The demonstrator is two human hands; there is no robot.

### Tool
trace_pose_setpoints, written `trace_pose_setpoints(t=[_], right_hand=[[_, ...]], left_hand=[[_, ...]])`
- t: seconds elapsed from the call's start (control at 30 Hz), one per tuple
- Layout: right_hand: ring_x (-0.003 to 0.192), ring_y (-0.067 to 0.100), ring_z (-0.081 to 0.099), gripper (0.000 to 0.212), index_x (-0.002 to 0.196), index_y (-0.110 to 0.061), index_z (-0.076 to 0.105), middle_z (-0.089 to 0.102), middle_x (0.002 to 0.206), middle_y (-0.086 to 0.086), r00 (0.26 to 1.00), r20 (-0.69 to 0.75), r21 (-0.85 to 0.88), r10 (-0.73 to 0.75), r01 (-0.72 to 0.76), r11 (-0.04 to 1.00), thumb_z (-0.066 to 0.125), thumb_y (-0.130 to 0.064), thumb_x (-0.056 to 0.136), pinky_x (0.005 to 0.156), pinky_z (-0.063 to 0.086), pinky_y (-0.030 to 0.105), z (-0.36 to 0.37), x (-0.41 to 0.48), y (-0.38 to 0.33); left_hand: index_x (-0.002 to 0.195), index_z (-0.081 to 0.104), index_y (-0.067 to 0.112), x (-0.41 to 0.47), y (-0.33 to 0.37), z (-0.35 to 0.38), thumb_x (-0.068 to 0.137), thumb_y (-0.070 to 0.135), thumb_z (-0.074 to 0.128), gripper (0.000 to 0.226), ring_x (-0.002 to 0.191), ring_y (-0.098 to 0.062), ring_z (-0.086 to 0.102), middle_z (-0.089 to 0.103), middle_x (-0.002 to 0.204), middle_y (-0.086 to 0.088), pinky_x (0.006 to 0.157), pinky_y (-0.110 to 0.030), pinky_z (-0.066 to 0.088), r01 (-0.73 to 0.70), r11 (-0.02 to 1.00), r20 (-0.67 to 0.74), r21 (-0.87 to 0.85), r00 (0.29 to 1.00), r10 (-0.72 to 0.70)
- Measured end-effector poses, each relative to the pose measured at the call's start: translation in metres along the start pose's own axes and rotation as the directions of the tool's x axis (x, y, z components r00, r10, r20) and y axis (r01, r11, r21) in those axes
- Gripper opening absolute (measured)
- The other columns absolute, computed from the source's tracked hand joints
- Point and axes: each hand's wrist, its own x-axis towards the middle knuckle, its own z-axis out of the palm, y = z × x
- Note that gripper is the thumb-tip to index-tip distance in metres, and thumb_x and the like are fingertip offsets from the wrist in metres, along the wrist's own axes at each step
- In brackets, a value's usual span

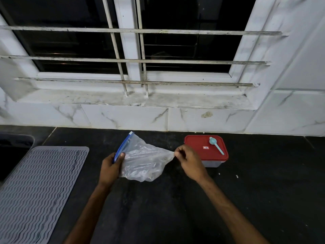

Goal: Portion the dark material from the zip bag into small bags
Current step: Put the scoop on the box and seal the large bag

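A clear, crumpled zip bag (144, 161) with a blue zip strip is held just above the black counter (175, 208). My left hand (110, 170) grips the bag at the lower end of the blue strip, thumb on top. My right hand (189, 160) pinches the bag's opposite corner and stretches it to the right. The bag looks nearly flat; I cannot tell whether dark material is inside.
A container with a red lid (198, 147) stands right of my right hand, and a light blue scoop (216, 147) lies on the lid. A grey ribbed mat (38, 187) covers the counter's left side. Marble wall and a barred window rise behind.
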Motion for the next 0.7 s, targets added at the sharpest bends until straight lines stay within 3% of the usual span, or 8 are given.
trace_pose_setpoints(t=[0.07,0.1,0.17,0.33,0.57,0.7], right_hand=[[0.072,0.005,0.059,0.009,0.098,-0.012,0.058,0.064,0.089,0.003,0.988,-0.061,0.314,0.144,-0.118,0.942,0.053,-0.020,0.100,0.067,0.046,0.020,0.006,-0.006,-0.006],[0.072,0.004,0.060,0.008,0.099,-0.014,0.057,0.065,0.087,0.003,0.980,-0.101,0.384,0.173,-0.122,0.915,0.053,-0.020,0.100,0.066,0.047,0.019,0.009,-0.010,-0.008],[0.073,0.007,0.062,0.005,0.095,-0.018,0.059,0.065,0.082,-0.002,0.980,-0.169,0.361,0.104,-0.036,0.932,0.056,-0.020,0.098,0.066,0.051,0.022,0.020,-0.024,-0.009],[0.084,0.004,0.064,0.010,0.092,-0.019,0.070,0.067,0.089,-0.012,0.967,-0.100,0.152,-0.234,0.247,0.957,0.062,-0.025,0.093,0.076,0.052,0.023,0.048,-0.051,-0.018],[0.086,-0.003,0.063,0.006,0.094,-0.029,0.070,0.069,0.093,-0.020,0.982,-0.154,0.036,-0.107,0.114,0.993,0.067,-0.029,0.089,0.074,0.055,0.025,0.060,-0.048,-0.019],[0.084,0.000,0.064,0.007,0.092,-0.027,0.072,0.069,0.090,-0.016,0.994,-0.105,0.062,-0.041,0.047,0.997,0.068,-0.032,0.087,0.074,0.056,0.029,0.064,-0.048,-0.018]], left_hand=[[0.101,0.065,0.006,-0.002,-0.001,0.003,0.097,0.027,0.058,0.023,0.072,-0.022,0.065,0.069,0.084,-0.011,0.056,-0.031,0.054,0.026,0.998,-0.037,-0.052,0.999,-0.028],[0.100,0.064,0.007,-0.003,-0.002,0.004,0.097,0.027,0.056,0.022,0.072,-0.022,0.065,0.068,0.085,-0.012,0.057,-0.032,0.053,0.038,0.997,-0.068,-0.073,0.997,-0.043],[0.096,0.064,0.006,-0.005,-0.002,0.008,0.098,0.026,0.055,0.022,0.073,-0.021,0.061,0.065,0.083,-0.012,0.059,-0.033,0.051,0.044,0.994,-0.132,-0.104,0.990,-0.057],[0.095,0.063,0.004,-0.010,-0.004,0.019,0.099,0.024,0.055,0.022,0.076,-0.019,0.061,0.065,0.084,-0.011,0.062,-0.031,0.054,0.051,0.986,-0.193,-0.158,0.978,-0.082],[0.105,0.065,0.003,-0.021,-0.001,0.036,0.102,0.021,0.048,0.025,0.073,-0.017,0.069,0.070,0.093,-0.014,0.056,-0.024,0.056,0.136,0.920,-0.146,-0.368,0.968,-0.202],[0.118,0.064,0.007,-0.028,-0.001,0.043,0.101,0.030,0.040,0.037,0.087,-0.026,0.070,0.068,0.108,-0.018,0.069,-0.036,0.060,0.179,0.794,0.015,-0.581,0.978,-0.210]])
